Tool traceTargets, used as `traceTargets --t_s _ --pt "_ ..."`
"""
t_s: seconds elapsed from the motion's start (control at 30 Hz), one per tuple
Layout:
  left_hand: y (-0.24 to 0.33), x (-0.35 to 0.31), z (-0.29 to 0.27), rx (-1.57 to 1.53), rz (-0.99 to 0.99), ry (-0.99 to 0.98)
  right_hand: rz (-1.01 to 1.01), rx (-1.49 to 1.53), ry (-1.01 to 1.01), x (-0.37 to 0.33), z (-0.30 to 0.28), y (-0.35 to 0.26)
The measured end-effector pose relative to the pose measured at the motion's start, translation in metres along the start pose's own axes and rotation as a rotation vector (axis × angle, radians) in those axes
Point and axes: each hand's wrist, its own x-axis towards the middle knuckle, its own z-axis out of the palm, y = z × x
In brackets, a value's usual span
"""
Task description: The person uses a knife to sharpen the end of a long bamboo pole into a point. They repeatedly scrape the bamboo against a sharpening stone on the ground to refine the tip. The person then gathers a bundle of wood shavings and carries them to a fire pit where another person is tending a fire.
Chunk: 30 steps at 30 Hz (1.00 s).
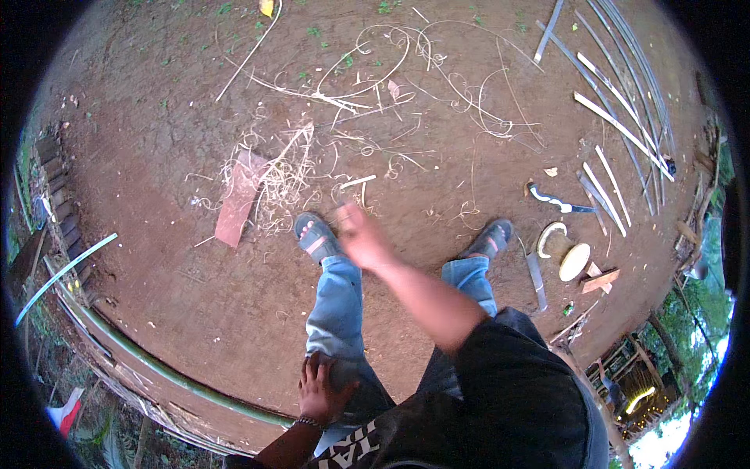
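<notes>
My left hand [319,393] lies on my left knee, its fingers spread over the blue jeans [337,313]. My right arm reaches across to the left, and my right hand [361,238] is beside my left sandal [314,238], above the ground. Motion blurs its fingers, so whether they hold anything does not show clearly. Just beyond it lies a short pale strip [358,182]. To the left of that, a heap of thin curled shavings [287,173] partly covers a flat reddish-brown board [237,207].
Long split strips [617,125] lie at the far right. Nearer are a curved-handled tool [558,202], a pale round disc [575,262], a flat grey blade-like piece [537,281] and small wood pieces [600,280]. A green pole [176,379] edges the ground at left.
</notes>
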Motion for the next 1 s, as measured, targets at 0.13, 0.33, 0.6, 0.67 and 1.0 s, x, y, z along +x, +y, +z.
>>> traceTargets --t_s 0.13,0.33,0.6,0.67,1.0 --pt "0.001 -0.003 0.004 -0.025 0.014 0.008 -0.018 -0.362 0.560 0.047 -0.150 0.138" --pt "0.015 0.008 0.021 0.040 0.107 0.084 0.466 -0.645 0.750 0.115 -0.391 0.315" --pt "0.061 0.007 0.041 0.147 -0.026 -0.076 0.317 -0.308 0.433 0.055 -0.170 0.181" --pt "0.065 0.006 0.045 0.125 -0.032 -0.039 0.510 -0.185 0.103 0.026 -0.110 0.112" --pt "0.052 0.008 0.043 0.069 -0.076 -0.027 -0.024 -0.060 -0.210 -0.021 -0.047 0.031"
